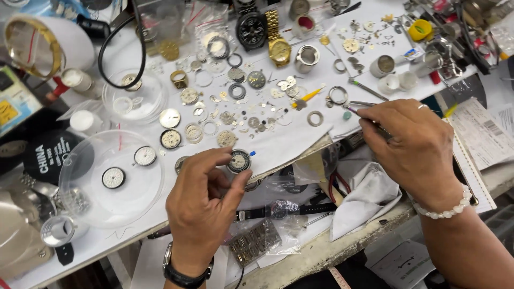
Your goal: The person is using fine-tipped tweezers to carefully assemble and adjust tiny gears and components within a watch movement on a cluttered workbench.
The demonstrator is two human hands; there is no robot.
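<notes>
- Near the bench's front edge, the left hand [201,200] pinches a round watch movement [239,161] between thumb and fingers
- Right hand [415,147] grips tweezers [357,108], tips beside a metal ring [338,95]

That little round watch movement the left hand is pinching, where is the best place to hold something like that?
By its thin outer rim, probably, as the left hand does now: thumb and fingertips press opposite edges of the watch movement, coming in from the near side. It lies flat with its pale dial facing up, so an edge grip keeps fingers off that face and leaves the top free for the tweezers in the right hand.
</notes>
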